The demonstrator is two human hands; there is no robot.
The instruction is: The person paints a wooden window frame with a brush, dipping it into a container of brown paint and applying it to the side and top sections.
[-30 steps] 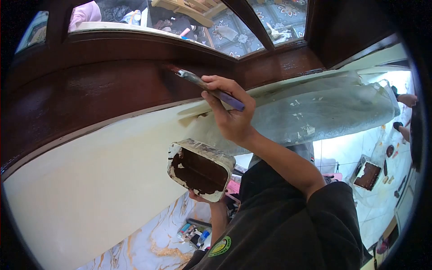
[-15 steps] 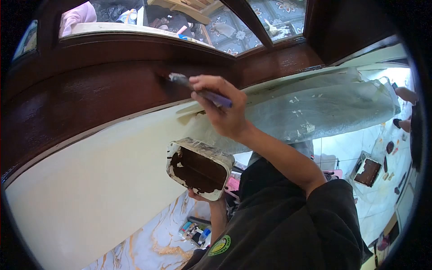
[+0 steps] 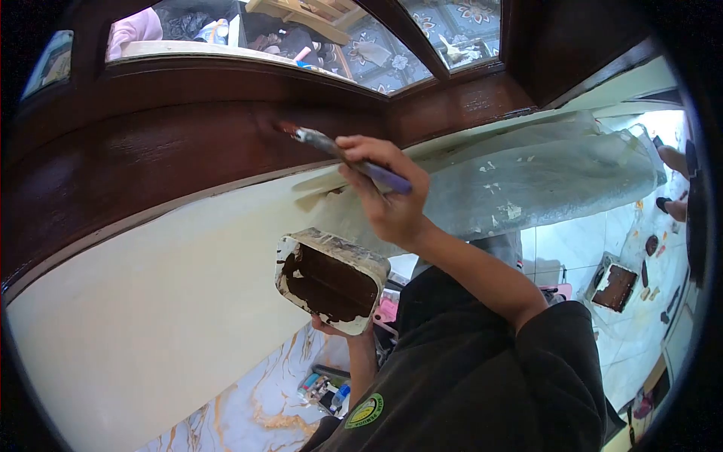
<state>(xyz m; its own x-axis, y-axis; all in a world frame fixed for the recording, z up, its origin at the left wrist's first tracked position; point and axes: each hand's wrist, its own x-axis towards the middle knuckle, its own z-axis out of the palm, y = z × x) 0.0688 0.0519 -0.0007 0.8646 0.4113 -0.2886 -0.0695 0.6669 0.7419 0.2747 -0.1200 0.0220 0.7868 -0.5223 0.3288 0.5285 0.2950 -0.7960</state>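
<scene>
A paintbrush (image 3: 388,178) with a purple handle is gripped in my right hand (image 3: 395,200). Its reddish-brown bristles meet the dark brown wooden frame (image 3: 203,143) below the glass panes. Below it, my left hand (image 3: 337,328) supports a paint container (image 3: 340,245) from underneath, most of its fingers hidden. This rectangular white tub is tilted toward me, its inside coated with dark brown paint and its rim smeared. A pale cream panel (image 3: 151,264) runs under the frame, to the left of the tub.
Crumpled translucent plastic sheeting (image 3: 542,181) covers the ledge at right. On the tiled floor stands a second paint tub (image 3: 615,288) among scattered bits. Another person's foot (image 3: 675,209) shows at the far right. Through the glass, household items (image 3: 218,32) are visible.
My right hand has shifted right and slightly down with the paintbrush, its bristles now showing against the frame. The left hand and tub stay nearly in place.
</scene>
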